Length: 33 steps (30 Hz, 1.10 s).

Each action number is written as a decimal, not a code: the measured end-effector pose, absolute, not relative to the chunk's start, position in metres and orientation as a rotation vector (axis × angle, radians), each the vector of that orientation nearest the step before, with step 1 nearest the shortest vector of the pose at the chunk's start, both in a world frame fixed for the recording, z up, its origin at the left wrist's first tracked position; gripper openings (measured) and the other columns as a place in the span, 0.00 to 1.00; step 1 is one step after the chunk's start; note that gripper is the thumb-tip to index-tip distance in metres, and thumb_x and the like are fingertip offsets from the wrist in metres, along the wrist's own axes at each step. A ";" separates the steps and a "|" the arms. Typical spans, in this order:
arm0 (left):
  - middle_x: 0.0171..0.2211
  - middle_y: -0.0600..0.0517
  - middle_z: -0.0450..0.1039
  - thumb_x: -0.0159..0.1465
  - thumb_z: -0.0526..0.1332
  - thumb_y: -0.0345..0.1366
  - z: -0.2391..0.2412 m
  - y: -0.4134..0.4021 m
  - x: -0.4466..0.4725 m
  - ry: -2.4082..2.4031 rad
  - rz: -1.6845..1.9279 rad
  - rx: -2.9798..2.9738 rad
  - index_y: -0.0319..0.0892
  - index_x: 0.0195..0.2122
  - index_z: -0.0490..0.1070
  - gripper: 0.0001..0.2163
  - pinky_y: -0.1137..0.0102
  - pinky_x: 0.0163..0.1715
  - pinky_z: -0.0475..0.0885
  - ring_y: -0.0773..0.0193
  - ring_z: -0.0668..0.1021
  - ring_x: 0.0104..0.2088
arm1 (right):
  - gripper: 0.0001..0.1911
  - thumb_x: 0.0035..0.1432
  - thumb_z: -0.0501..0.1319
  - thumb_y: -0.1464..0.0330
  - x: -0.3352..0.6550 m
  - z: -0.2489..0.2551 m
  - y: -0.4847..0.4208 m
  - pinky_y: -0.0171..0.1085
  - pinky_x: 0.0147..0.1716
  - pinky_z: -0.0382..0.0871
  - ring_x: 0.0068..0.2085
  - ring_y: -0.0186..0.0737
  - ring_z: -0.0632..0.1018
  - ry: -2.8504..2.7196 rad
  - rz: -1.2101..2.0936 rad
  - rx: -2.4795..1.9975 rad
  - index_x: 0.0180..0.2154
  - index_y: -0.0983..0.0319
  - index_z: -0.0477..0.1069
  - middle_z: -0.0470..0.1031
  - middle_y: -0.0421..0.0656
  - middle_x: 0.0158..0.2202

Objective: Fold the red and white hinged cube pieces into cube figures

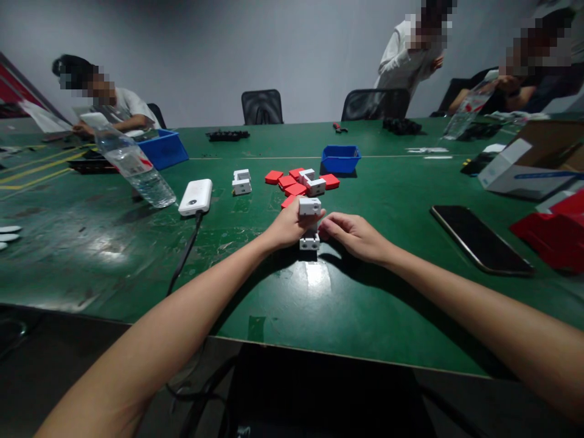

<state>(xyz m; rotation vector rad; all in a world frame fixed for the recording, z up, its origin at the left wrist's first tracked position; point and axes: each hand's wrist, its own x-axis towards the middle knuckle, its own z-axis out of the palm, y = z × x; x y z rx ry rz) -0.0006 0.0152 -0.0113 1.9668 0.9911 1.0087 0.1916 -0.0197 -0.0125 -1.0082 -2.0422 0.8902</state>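
Observation:
My left hand (288, 226) and my right hand (353, 236) meet at the middle of the green table (319, 292). Between them stands a small white plastic block assembly (309, 224), its upper piece above my left fingers and its lower piece resting on the table. My left hand's fingers are wrapped round it. My right hand's fingers are curled and pinch at its side. Just beyond lie several red flat pieces (294, 182) mixed with white blocks (312, 182). Another pair of white blocks (241, 182) sits to the left of them.
A white power bank (196, 196) with a black cable, a water bottle (132, 162), a small blue bin (340, 159), a larger blue bin (165, 149), a black phone (480, 238), red covers (554, 234) and a cardboard box (531, 164) lie around. Three other people sit or stand at the far side.

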 end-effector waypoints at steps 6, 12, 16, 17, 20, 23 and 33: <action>0.36 0.52 0.69 0.60 0.64 0.39 -0.014 0.017 -0.003 1.008 1.026 1.904 0.42 0.45 0.59 0.17 0.69 0.36 0.69 0.64 0.73 0.34 | 0.20 0.55 0.67 0.55 0.188 -0.007 -0.029 0.36 0.33 0.69 0.34 0.38 0.77 -2.110 0.744 -1.001 0.42 0.60 0.67 0.78 0.43 0.37; 0.38 0.51 0.72 0.60 0.64 0.40 -0.012 0.012 -0.006 1.002 1.020 2.028 0.42 0.53 0.54 0.24 0.69 0.37 0.70 0.63 0.76 0.36 | 0.19 0.54 0.69 0.57 0.187 -0.006 -0.031 0.35 0.29 0.67 0.30 0.35 0.76 -2.109 0.761 -0.995 0.40 0.60 0.66 0.76 0.41 0.35; 0.37 0.52 0.72 0.61 0.63 0.41 -0.012 0.013 -0.006 1.042 1.118 2.178 0.42 0.53 0.57 0.23 0.69 0.37 0.69 0.64 0.75 0.34 | 0.21 0.50 0.70 0.55 0.187 -0.012 -0.026 0.34 0.27 0.64 0.28 0.33 0.72 -1.961 0.916 -1.003 0.36 0.60 0.65 0.73 0.39 0.32; 0.37 0.51 0.72 0.61 0.63 0.41 -0.012 0.014 -0.007 1.066 1.136 2.212 0.42 0.50 0.60 0.19 0.69 0.37 0.69 0.63 0.74 0.34 | 0.22 0.50 0.71 0.54 0.187 -0.014 -0.024 0.34 0.27 0.64 0.28 0.33 0.72 -1.895 0.982 -0.996 0.35 0.60 0.64 0.73 0.39 0.32; 0.36 0.50 0.72 0.63 0.60 0.39 -0.011 0.016 -0.010 1.163 1.147 2.250 0.41 0.40 0.64 0.09 0.69 0.38 0.69 0.63 0.75 0.35 | 0.25 0.47 0.71 0.50 0.186 -0.016 -0.017 0.33 0.26 0.62 0.26 0.31 0.69 -1.638 1.139 -0.996 0.31 0.59 0.62 0.70 0.36 0.27; 0.37 0.49 0.74 0.63 0.61 0.40 -0.011 0.016 -0.011 1.228 1.115 2.218 0.41 0.42 0.64 0.11 0.69 0.37 0.69 0.62 0.76 0.35 | 0.27 0.43 0.72 0.49 0.186 -0.014 -0.012 0.32 0.24 0.59 0.24 0.30 0.68 -1.404 1.161 -1.056 0.29 0.60 0.62 0.68 0.34 0.23; 0.32 0.53 0.73 0.60 0.64 0.41 -0.010 0.014 -0.019 0.972 0.716 2.440 0.41 0.46 0.67 0.16 0.71 0.30 0.66 0.64 0.74 0.30 | 0.29 0.37 0.75 0.48 0.191 -0.014 -0.003 0.30 0.21 0.60 0.23 0.29 0.69 -1.034 1.094 -1.056 0.30 0.60 0.66 0.71 0.34 0.22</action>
